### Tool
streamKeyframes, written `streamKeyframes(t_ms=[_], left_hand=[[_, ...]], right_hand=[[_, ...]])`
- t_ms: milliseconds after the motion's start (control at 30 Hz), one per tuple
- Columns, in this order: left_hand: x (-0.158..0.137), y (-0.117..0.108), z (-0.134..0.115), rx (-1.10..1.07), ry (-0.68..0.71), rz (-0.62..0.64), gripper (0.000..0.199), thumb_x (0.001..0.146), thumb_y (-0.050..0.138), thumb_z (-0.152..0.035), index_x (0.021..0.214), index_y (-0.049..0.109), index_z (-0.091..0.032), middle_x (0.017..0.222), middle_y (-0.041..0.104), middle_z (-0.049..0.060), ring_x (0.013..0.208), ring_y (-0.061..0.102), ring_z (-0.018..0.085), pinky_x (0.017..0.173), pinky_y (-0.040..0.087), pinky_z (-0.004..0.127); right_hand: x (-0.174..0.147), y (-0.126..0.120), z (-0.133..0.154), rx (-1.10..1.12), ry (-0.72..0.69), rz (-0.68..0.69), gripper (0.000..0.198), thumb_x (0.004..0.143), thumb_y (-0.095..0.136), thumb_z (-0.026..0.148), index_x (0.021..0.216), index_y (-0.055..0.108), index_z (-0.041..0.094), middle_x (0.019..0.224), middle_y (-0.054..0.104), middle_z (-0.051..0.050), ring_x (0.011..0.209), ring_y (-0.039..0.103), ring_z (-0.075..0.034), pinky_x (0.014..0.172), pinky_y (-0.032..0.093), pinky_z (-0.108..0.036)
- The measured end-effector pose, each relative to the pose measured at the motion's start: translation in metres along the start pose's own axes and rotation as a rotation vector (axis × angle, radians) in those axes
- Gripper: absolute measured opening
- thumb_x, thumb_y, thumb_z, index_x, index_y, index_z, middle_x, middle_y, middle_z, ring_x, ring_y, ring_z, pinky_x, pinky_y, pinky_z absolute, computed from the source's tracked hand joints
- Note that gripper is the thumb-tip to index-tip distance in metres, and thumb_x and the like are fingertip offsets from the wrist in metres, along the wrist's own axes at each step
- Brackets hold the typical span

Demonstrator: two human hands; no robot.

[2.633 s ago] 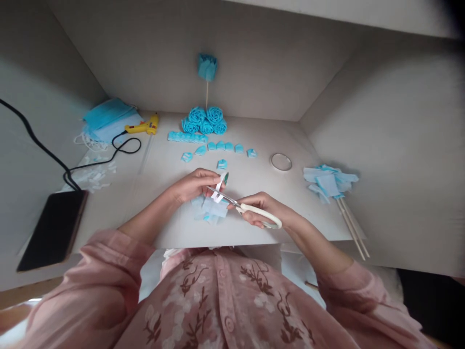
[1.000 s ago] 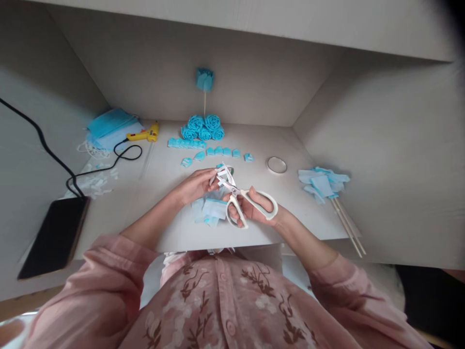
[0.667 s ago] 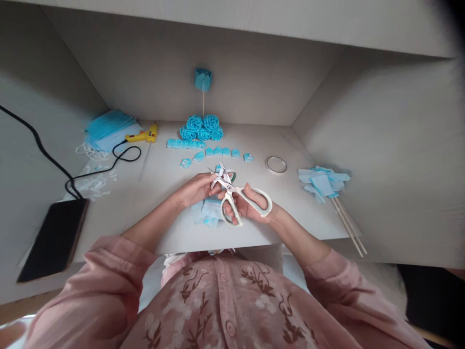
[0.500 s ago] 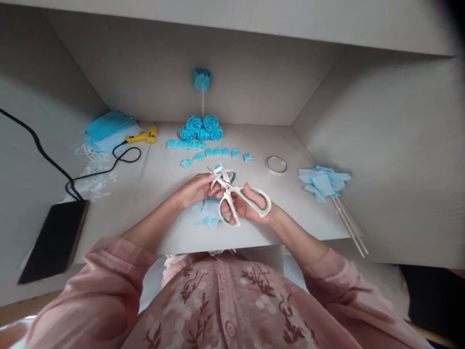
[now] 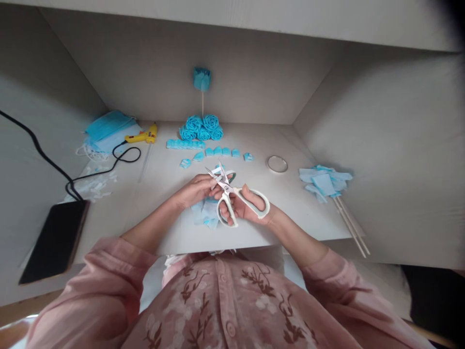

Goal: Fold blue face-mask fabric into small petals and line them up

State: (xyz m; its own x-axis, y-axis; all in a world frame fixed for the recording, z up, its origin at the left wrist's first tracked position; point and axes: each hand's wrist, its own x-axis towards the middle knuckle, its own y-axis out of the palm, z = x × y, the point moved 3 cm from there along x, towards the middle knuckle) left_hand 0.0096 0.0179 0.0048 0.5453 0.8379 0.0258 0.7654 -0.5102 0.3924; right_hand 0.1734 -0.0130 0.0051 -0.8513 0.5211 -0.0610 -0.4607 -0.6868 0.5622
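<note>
My right hand (image 5: 250, 208) has its thumb and fingers through the handles of white-handled scissors (image 5: 227, 189), whose blades stand apart and point away from me. A small white strip (image 5: 218, 170) lies at the blades. The fingertips of my left hand (image 5: 198, 189) are closed on this strip beside the blades. Behind the scissors shows part of a ring (image 5: 231, 175) with a greenish inside; which hand supports it I cannot tell. Pale blue and white fabric scraps (image 5: 207, 213) lie on the table under my hands.
Several blue rosettes (image 5: 201, 128) and cut blue petals (image 5: 218, 152) lie ahead, below a blue flower (image 5: 202, 79) on a stick. Left are masks (image 5: 111, 131), a yellow glue gun (image 5: 145, 134) and a phone (image 5: 54, 242). Right are a ring (image 5: 277, 164) and fabric-topped sticks (image 5: 350, 223).
The scissors have shifted slightly left, and their blades look a little wider apart. My left hand stays almost where it was, with the strip at the blades.
</note>
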Motion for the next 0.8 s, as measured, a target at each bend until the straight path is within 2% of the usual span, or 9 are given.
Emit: streamKeyframes(t_ms=[100,267,400,633,733,800], left_hand=[[0.0002,0.0003,0.0009,0.011,0.017,0.001,0.032,0.076,0.073,-0.044,0.075,0.067,-0.012,0.063,0.051,0.001,0.062,0.048,0.013,0.067,0.041,0.03],[-0.0007,-0.0011,0.0031,-0.035,0.008,0.008,0.029,0.075,0.075,-0.041,0.087,0.072,-0.015,0.067,0.052,0.0,0.064,0.05,0.013,0.069,0.043,0.029],[-0.0016,-0.0017,0.003,-0.019,0.017,0.004,0.027,0.076,0.075,-0.038,0.088,0.072,-0.015,0.067,0.053,0.001,0.065,0.05,0.012,0.071,0.043,0.029],[-0.0018,0.0018,-0.0045,0.008,0.05,0.056,0.031,0.075,0.07,-0.042,0.072,0.064,-0.012,0.066,0.052,0.002,0.066,0.048,0.014,0.07,0.039,0.03],[-0.002,0.0027,-0.0055,-0.028,0.051,0.11,0.029,0.074,0.068,-0.041,0.076,0.064,-0.011,0.069,0.054,0.004,0.07,0.05,0.016,0.072,0.039,0.032],[-0.0018,0.0018,-0.0041,-0.006,0.046,0.093,0.028,0.076,0.068,-0.039,0.081,0.065,-0.012,0.068,0.054,0.003,0.07,0.05,0.016,0.071,0.038,0.031]], right_hand=[[0.0009,0.0009,0.0008,0.01,-0.005,0.001,0.068,0.08,0.054,0.073,0.109,0.061,0.012,0.09,0.066,-0.011,0.077,0.06,-0.017,0.065,0.055,-0.03],[0.0021,0.0019,0.0015,0.034,-0.017,-0.006,0.067,0.08,0.055,0.072,0.109,0.062,0.012,0.088,0.065,-0.01,0.077,0.06,-0.017,0.067,0.056,-0.03],[0.0025,0.0037,0.0022,0.048,-0.037,0.001,0.067,0.083,0.052,0.072,0.11,0.062,0.012,0.082,0.061,-0.006,0.072,0.058,-0.015,0.062,0.054,-0.029],[-0.0013,0.0069,0.0039,0.191,-0.019,-0.031,0.059,0.08,0.061,0.067,0.102,0.063,0.012,0.07,0.053,0.0,0.055,0.046,-0.009,0.045,0.04,-0.021],[-0.0033,0.0073,0.0062,0.207,-0.008,-0.053,0.059,0.077,0.065,0.067,0.1,0.063,0.012,0.068,0.051,0.002,0.052,0.042,-0.007,0.041,0.036,-0.019],[-0.004,0.007,0.0075,0.212,-0.001,-0.063,0.059,0.076,0.066,0.067,0.097,0.063,0.012,0.067,0.05,0.003,0.05,0.04,-0.006,0.04,0.034,-0.019]])
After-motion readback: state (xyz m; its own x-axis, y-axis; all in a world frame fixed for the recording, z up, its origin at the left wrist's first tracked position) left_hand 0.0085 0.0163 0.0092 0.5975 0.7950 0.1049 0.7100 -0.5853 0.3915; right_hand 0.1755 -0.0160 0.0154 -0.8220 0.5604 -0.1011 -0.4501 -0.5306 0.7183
